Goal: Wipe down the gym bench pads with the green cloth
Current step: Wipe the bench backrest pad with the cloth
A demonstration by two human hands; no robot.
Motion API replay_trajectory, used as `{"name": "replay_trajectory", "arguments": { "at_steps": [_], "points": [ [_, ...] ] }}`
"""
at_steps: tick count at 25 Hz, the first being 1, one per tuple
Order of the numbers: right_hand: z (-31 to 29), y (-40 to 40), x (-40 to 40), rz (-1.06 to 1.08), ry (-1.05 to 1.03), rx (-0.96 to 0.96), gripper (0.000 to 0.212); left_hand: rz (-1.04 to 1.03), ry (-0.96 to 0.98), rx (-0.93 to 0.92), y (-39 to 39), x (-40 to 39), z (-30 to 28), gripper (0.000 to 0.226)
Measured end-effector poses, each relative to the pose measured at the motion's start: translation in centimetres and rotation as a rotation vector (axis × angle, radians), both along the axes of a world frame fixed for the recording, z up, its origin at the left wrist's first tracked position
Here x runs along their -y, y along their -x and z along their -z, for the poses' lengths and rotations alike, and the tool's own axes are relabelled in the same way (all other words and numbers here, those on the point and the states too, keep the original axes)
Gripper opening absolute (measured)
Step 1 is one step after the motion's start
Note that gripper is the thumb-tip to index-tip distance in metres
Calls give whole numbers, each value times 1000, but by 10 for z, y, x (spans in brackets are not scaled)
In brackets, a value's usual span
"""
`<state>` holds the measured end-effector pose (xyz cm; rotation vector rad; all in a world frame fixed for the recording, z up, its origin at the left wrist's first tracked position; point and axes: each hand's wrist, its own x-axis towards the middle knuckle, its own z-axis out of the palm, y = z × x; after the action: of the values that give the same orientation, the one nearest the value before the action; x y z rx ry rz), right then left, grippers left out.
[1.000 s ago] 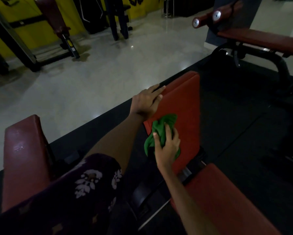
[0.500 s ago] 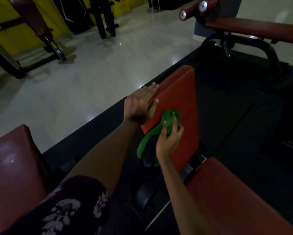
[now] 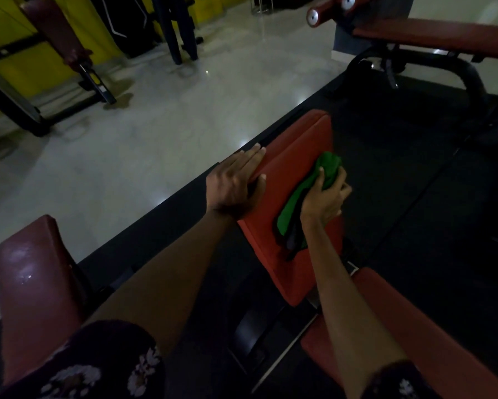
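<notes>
- Right hand [image 3: 324, 201] grips the cloth [image 3: 305, 197], fingers curled round it, pressing it on the pad [image 3: 293, 156].
- Left hand [image 3: 236, 182], at the cloth's 9 o'clock, rests fingers straight on the pad's edge.

Left hand [image 3: 236, 185] flat, right hand [image 3: 324, 201] clenched

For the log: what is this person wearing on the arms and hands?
Both hands are bare: no gloves, rings or watch show on the left hand or the right hand. Both forearms are uncovered. The short sleeves are dark with a pale floral print, reaching about the elbow on each arm.
</notes>
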<state>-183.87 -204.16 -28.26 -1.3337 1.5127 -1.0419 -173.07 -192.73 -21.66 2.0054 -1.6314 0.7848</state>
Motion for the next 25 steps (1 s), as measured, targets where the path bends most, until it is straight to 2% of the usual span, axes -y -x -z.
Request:
{"name": "replay_trajectory", "arguments": {
  "at_steps": [1, 3, 5, 10, 11, 14, 15, 17, 19, 21, 22, 25],
  "points": [
    [2, 2, 0, -1, -58, -19, 49, 3, -5, 3, 0, 0, 1, 46],
    [-2, 0, -10, -79, -37, -6, 57, 10, -17, 8, -2, 0, 2, 47],
    [-10, -4, -26, -142, 60, -7, 61, 11, -24, 3, -3, 0, 2, 47],
    [10, 6, -45, -233, 337, -81, 48, -4, -23, 16, -1, 0, 1, 48],
    [18, 10, -29, -209, 285, -69, 47, -4, -22, 20, -1, 0, 0, 48],
    [16, 17, 26, -31, -157, 25, 47, 0, -29, 20, -2, 0, 0, 48],
    [5, 15, 34, -17, -201, 23, 46, 0, -33, 22, -2, -1, 1, 48],
    [-26, 3, 30, -59, -85, -2, 46, 0, -42, 17, -3, 0, 0, 48],
    [-47, -5, 13, -141, 131, 13, 46, -11, -48, 14, -2, 0, 0, 49],
    [-35, -4, 4, -153, 262, 4, 45, -18, -53, 11, -2, 0, 0, 49],
    [-22, 1, 6, -130, 223, -5, 46, -16, -56, 5, -2, 0, 0, 50],
    [13, 19, 13, -62, -163, 29, 50, -16, -50, 20, -2, 0, 0, 49]
  ]
}}
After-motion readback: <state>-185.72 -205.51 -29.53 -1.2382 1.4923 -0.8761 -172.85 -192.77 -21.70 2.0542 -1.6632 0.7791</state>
